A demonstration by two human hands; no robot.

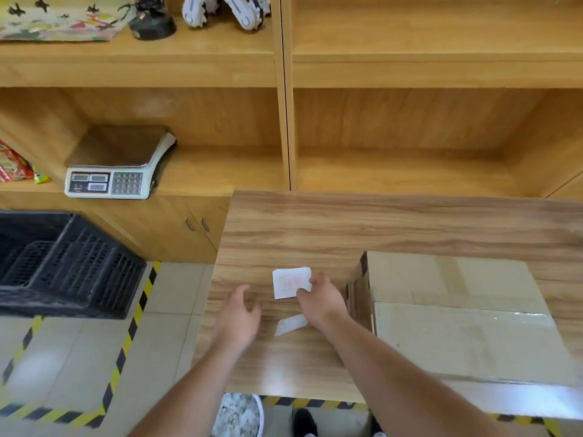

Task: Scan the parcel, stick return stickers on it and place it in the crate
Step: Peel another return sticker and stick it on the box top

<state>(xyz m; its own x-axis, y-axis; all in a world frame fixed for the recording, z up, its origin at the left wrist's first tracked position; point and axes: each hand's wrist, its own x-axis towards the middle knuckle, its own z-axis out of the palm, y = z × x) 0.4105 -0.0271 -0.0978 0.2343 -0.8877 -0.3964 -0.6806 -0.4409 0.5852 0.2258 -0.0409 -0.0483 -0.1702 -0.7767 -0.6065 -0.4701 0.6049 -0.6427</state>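
Note:
A taped cardboard parcel (457,313) lies on the right half of the wooden table (315,234). Left of it sits a small white stack of return stickers (288,283) with a faint red print. My right hand (320,299) pinches the stack's right edge with its fingertips. My left hand (239,316) hovers open just left of the stack, touching nothing. A loose white paper strip (290,324) lies on the table between my wrists. The black plastic crate (63,266) stands on the floor to the left of the table.
A weighing scale (116,165) sits on the wooden shelf behind the crate, snack packets (15,167) to its left. Shoes and a patterned bag occupy the top shelf. Yellow-black tape (138,307) marks the floor. A white bin of paper scraps (239,414) stands under the table's front edge.

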